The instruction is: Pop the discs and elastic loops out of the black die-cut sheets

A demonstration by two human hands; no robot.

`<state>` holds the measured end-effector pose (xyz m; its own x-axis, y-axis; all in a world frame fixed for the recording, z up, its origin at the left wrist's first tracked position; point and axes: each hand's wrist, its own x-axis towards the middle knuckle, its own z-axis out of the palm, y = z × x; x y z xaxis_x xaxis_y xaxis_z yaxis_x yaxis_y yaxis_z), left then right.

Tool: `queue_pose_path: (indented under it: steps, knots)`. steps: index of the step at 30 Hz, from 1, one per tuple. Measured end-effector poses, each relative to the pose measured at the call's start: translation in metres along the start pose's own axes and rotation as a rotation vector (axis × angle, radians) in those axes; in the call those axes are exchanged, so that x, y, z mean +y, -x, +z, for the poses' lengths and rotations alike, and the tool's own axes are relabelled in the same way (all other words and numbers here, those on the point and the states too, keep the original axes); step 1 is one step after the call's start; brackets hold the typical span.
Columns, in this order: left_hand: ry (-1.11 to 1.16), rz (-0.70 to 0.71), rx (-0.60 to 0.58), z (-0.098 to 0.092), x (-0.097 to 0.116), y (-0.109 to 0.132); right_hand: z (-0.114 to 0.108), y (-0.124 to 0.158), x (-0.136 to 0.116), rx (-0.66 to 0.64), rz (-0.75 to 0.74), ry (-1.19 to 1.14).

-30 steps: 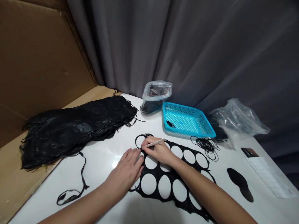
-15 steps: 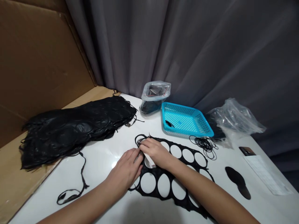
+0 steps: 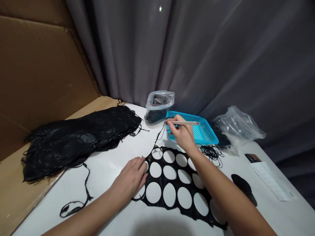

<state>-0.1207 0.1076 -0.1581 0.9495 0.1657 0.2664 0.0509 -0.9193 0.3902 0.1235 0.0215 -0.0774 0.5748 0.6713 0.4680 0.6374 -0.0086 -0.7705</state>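
Note:
A black sheet with rows of large round holes [image 3: 162,181] lies on the white table. My left hand [image 3: 131,175] rests on its left edge, fingers lying flat on it. Closed around a slim white pen-like tool [image 3: 188,123], my right hand [image 3: 183,134] is raised over the near left part of the blue basket [image 3: 205,129]. A thin black strip [image 3: 160,134] stretches from the tips of my right fingers down to the sheet's upper left corner. Whether the fingers or the tool's tip grip the strip, I cannot tell.
Left is a thick pile of black sheets [image 3: 81,134]. Behind stands an open plastic bag [image 3: 158,106] with black contents. To the right are black cord loops [image 3: 211,152], another clear bag [image 3: 238,124], a phone-like object [image 3: 253,158], paper [image 3: 272,180] and a black flat piece [image 3: 242,186].
My right hand has moved up and away from the left hand toward the basket, drawing the black strip out from the sheet's corner. My left hand has stayed on the sheet's edge.

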Motion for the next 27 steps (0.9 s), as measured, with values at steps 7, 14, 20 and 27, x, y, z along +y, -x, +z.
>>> queue_pose_path:
  steps: [7,14,20,27]
  knots:
    - [0.274,-0.121,0.083,-0.02,-0.002,-0.02,0.022,0.051,-0.009,-0.253,0.595,-0.678]
    - [0.626,-0.327,0.197,0.0,-0.009,-0.07,0.055,0.049,-0.01,-0.114,0.607,-0.885]
    - [0.815,-0.473,0.252,0.01,-0.033,-0.081,0.083,0.048,0.013,0.276,0.57,-0.901]
    - [0.893,-0.495,0.209,-0.002,-0.044,-0.081,0.095,0.055,0.03,0.329,0.627,-1.005]
